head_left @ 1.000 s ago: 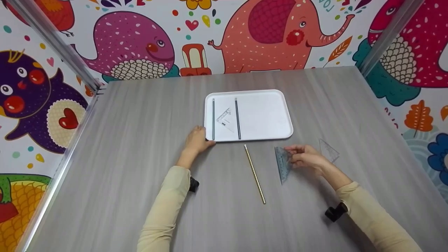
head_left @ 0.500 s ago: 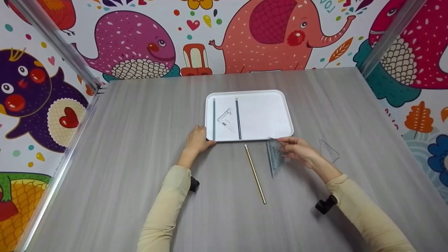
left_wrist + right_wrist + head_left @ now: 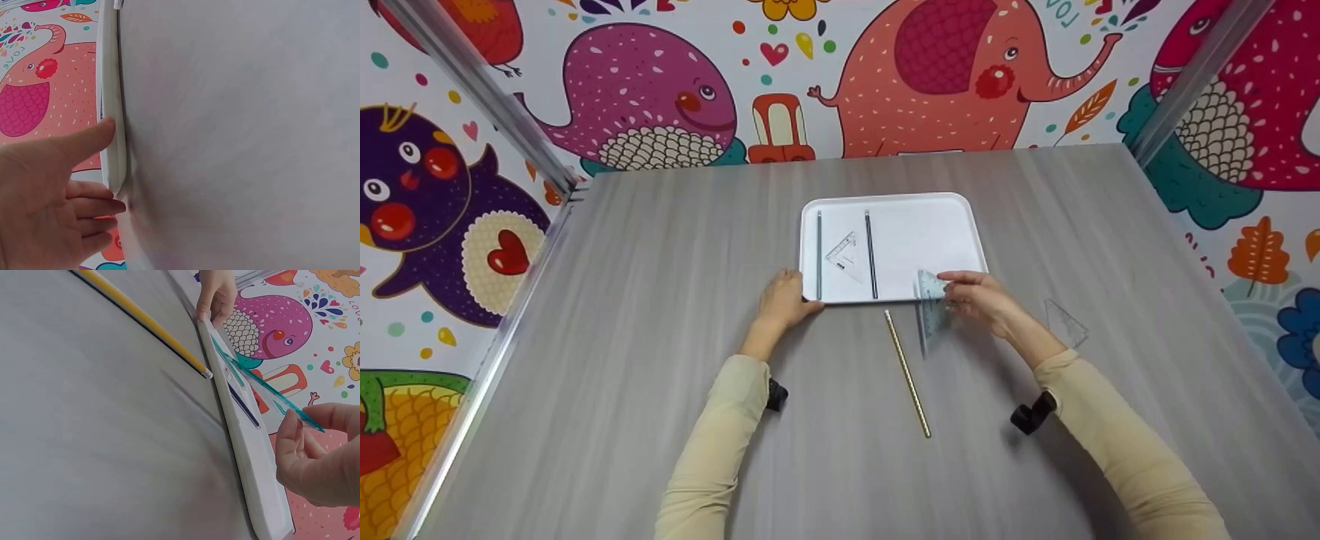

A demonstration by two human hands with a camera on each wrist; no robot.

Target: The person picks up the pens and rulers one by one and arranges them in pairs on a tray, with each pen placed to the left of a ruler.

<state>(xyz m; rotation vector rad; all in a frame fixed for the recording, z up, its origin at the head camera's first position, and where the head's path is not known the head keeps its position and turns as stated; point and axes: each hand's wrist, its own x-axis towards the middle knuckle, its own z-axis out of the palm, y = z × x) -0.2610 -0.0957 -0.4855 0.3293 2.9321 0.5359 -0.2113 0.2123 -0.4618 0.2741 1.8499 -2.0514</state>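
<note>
My right hand (image 3: 982, 300) pinches a bluish clear set square (image 3: 928, 307) over the white tray's (image 3: 930, 217) near edge; the right wrist view shows thumb and fingers on the set square's (image 3: 275, 396) end. At the tray's near-left corner is my left hand (image 3: 782, 300), its thumb on the rim (image 3: 112, 84) and its fingers around the corner. Inside the tray, a small clear set square (image 3: 846, 259) lies between a grey-green pencil (image 3: 819, 255) and a dark pencil (image 3: 871, 255). A gold pencil (image 3: 907, 375) lies on the table in front.
Another clear set square (image 3: 1065, 324) lies on the grey table (image 3: 660, 262), right of my right hand. Walls with cartoon animals stand behind the table and along its sides, with metal posts (image 3: 1192, 75) at the back corners.
My right hand has moved left and away from me with the set square, from beside the tray's front to over its near edge. My left hand has stayed at the corner.
</note>
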